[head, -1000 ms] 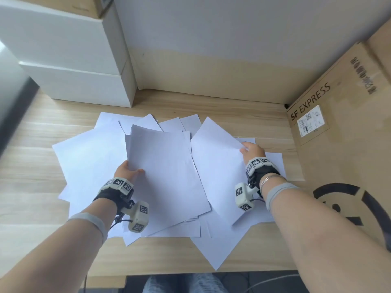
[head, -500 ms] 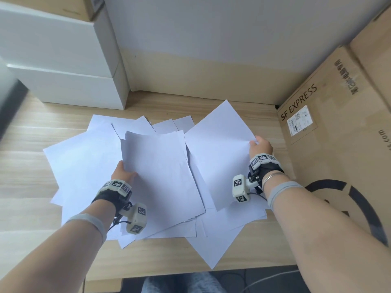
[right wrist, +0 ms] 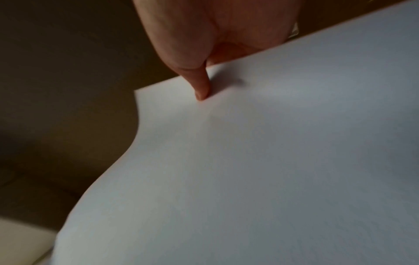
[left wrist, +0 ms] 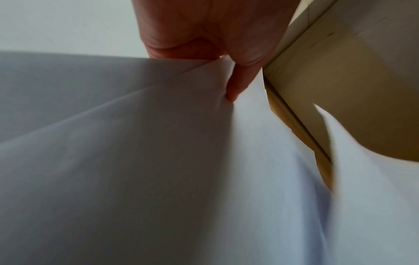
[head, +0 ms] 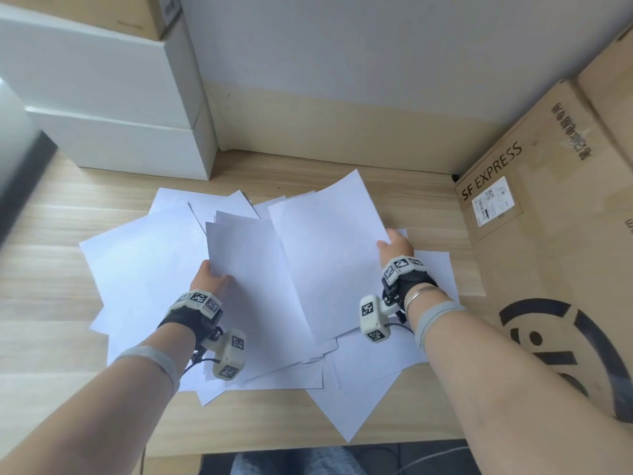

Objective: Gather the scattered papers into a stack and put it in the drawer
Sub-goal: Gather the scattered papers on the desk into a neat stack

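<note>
Several white paper sheets lie fanned over the wooden desk. My left hand pinches the left edge of a small stack of sheets raised off the pile; its thumb presses on the paper in the left wrist view. My right hand pinches the right edge of a single sheet, lifted and tilted toward the middle. In the right wrist view its thumb lies on that sheet. More sheets stay flat beneath both hands.
A white drawer unit stands at the desk's back left, both drawers closed. A large SF EXPRESS cardboard box walls off the right side. A cardboard box rests on the drawer unit. The desk's front edge is near my lap.
My right hand has lifted its sheet off the pile and swung it up and leftward toward the stack held in my left hand. The left hand has hardly moved.
</note>
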The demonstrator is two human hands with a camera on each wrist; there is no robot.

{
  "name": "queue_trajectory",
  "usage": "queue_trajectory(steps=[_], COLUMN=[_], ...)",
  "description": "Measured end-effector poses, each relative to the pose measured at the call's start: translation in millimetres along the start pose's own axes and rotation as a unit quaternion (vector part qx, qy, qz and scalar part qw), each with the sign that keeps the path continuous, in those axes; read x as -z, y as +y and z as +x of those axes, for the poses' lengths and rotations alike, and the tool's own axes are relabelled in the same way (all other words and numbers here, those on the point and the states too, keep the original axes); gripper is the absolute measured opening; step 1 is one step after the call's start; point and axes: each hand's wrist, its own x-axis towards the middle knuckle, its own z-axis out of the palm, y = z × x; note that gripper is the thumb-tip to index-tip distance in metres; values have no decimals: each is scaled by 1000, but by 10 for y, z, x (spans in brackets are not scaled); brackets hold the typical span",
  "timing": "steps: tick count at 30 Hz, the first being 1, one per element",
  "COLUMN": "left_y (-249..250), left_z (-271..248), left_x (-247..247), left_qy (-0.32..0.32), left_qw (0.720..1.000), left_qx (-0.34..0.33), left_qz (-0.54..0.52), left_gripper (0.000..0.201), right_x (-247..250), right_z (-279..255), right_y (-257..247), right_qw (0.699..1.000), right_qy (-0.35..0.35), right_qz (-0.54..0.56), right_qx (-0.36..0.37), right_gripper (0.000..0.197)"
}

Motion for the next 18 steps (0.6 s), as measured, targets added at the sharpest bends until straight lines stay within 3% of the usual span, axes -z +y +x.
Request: queue_trajectory(steps=[9,11,15,18], left_y=[32,17,84,235], left_z=[-31,-45,-169,-273], left_x=[-5,-23,-63,4], left_qy=[-28,-33,-34,-52], left_qw=[999,998,992,979], left_qx=[-8,-7,-42,-125], left_qz=[-34,-55,-113,-150], left_gripper=[60,54,31,37], right_x=[-686,-781,-875,-760], right_z=[-311,-345,-356,-310], right_y=[-178,-221,-212,-178], right_qw=[973,964,963,982], right_qy=[-207,-236,-228,-184], right_qz=[-100,-124,-140,-41], right_qx=[1,15,15,2], right_gripper=[31,29,43,59])
